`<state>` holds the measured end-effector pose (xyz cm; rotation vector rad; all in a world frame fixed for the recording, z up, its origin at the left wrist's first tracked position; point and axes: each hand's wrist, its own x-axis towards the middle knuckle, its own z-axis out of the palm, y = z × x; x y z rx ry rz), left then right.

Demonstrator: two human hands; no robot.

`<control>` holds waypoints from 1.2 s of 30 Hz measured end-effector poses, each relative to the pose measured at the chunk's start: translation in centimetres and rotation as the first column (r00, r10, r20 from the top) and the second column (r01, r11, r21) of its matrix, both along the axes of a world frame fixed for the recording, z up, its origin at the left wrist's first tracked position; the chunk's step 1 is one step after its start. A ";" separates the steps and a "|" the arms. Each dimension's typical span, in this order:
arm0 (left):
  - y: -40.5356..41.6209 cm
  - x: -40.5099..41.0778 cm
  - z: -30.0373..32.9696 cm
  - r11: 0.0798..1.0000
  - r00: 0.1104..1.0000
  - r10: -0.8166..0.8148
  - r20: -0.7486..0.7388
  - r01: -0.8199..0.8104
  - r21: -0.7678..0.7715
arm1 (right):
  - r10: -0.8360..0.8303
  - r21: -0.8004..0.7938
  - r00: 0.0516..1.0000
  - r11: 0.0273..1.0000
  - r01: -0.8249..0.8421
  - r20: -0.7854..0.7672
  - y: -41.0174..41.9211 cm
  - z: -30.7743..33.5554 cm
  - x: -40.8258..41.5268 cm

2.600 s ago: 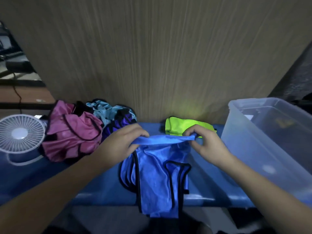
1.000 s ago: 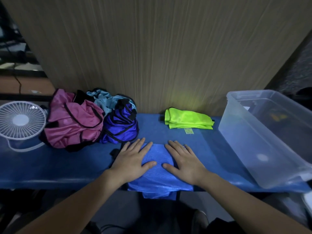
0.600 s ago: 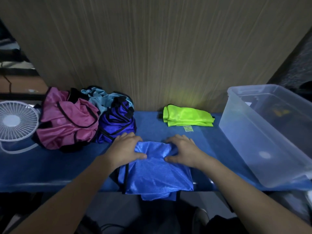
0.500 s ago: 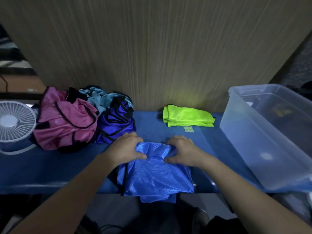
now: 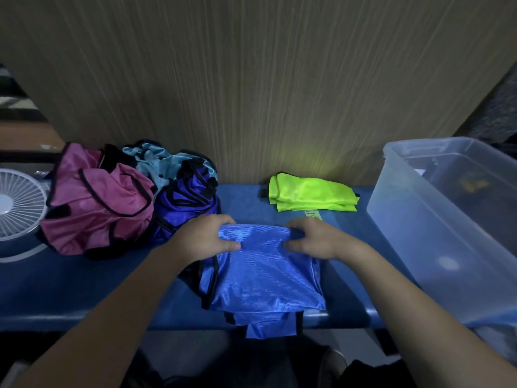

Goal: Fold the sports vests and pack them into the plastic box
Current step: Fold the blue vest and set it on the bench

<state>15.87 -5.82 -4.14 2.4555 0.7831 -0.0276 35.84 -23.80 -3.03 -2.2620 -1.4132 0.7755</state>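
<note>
Both hands grip the far edge of the blue sports vest, which lies partly folded at the middle of the blue table, its lower hem hanging over the near edge at 6 o'clock. The left hand has its fingers curled over the vest's far left corner with the thumb pressed on top of the fabric, pinching it. The right hand does the same at the far right corner, fingers hooked behind the edge and the thumb lying across the cloth. The two hands are apart, with a taut span of fabric between them.

At 3 o'clock from the vest stands the clear plastic box, open-topped, its near corner past the table's edge. No vest shows inside it; a dim yellowish shape and a pale patch appear through its walls, too blurred to name.

At 1 o'clock, against the wood-grain panel, lies a folded neon-yellow vest with a small tag at its near edge. At 10 o'clock sits a heap of unfolded vests: a pink vest at the left, a light-blue vest behind, and a purple vest nearest the left hand. A white desk fan stands at the far left, at 9 o'clock.
</note>
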 end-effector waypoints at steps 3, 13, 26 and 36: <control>0.5 -0.5 0.3 0.999 1.000 -0.007 -0.019 0.007 -0.032 | 0.031 -0.006 0.999 0.999 -0.031 0.012 -0.2 0.3 0.1; 0.3 -0.7 0.4 0.996 0.976 0.069 0.207 -0.080 0.045 | 0.012 0.199 0.999 0.980 -0.019 0.037 -0.6 0.4 0.2; 0.4 -1.1 0.2 0.994 0.963 0.110 0.247 -0.101 -0.048 | -0.059 0.254 0.998 0.966 0.051 0.026 -0.2 -0.3 0.6; 1.1 -1.4 -0.1 0.964 0.981 0.093 0.171 -0.045 -0.264 | -0.092 0.192 0.989 0.975 0.113 -0.116 -1.2 -1.1 1.4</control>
